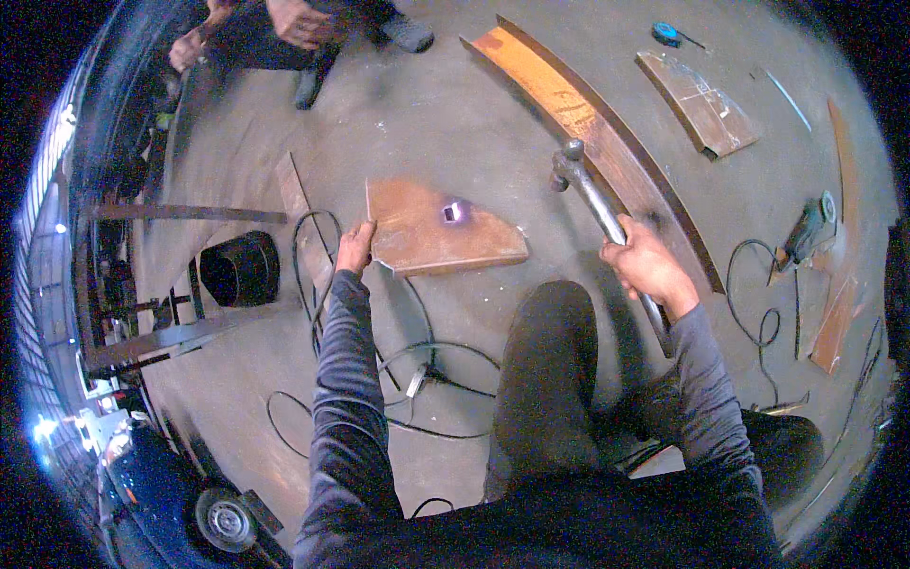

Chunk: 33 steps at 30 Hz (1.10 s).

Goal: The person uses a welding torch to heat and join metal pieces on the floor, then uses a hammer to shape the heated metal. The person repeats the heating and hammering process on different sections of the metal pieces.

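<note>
My left hand (pixel 354 248) grips the left edge of a rusty brown metal plate (pixel 417 223), which has a slanted right side, a folded near edge and a small square hole. My right hand (pixel 647 263) is wrapped round the handle of a ball-peen hammer (pixel 595 196). The hammer's head is up and to the right of the plate, apart from it. Behind the hammer, a long rusty steel channel (pixel 578 112) lies on the floor.
A second bent plate (pixel 697 102) and a blue tape measure (pixel 666 35) lie at the far right. An angle grinder (pixel 810 230) rests at right on its cord. Black cables (pixel 441 353) loop near my knee. Another person's hand (pixel 300 21) shows at the far left, beside a dark bucket-like container (pixel 240 269) nearer me.
</note>
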Each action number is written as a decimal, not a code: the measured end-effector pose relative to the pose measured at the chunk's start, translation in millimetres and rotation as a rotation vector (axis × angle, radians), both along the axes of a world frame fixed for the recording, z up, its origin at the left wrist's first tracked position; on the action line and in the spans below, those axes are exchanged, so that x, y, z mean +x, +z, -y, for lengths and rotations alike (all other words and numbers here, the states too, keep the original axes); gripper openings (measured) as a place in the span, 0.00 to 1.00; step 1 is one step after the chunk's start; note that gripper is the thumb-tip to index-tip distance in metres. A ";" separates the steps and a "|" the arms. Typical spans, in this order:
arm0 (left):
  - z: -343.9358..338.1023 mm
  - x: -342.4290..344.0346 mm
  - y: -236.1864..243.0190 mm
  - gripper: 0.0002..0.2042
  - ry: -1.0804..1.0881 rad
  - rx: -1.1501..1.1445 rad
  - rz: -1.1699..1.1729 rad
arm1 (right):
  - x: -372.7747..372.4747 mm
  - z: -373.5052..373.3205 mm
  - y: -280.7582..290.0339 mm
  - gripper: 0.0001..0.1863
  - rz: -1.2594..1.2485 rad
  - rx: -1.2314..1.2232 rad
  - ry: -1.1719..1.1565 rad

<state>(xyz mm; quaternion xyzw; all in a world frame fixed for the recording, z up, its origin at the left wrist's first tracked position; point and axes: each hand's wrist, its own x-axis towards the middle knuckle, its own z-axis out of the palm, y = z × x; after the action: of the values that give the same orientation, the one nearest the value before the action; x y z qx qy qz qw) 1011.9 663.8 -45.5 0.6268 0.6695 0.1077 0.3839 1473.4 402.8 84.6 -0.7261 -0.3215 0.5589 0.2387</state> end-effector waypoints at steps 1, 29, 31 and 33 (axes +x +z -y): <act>2.4 9.2 -6.3 0.27 0.079 -0.102 0.022 | 6.2 3.8 -1.4 0.16 0.012 -0.004 -0.025; 70.1 213.5 81.5 0.24 0.329 0.291 0.297 | -55.0 -39.5 -49.5 0.19 0.572 0.116 0.423; 65.6 204.5 73.1 0.27 0.331 0.318 0.260 | -64.9 -44.5 -37.6 0.19 0.561 0.129 0.408; 74.8 196.9 77.1 0.28 0.341 0.292 0.235 | -63.5 -50.1 -26.4 0.19 0.506 0.128 0.404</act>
<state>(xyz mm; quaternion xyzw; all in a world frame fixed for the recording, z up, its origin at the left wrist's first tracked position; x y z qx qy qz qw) 1208.8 588.9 31.6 0.5368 0.6937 0.3383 0.3408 1409.9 452.9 58.2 -0.7470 -0.5426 0.3756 0.0807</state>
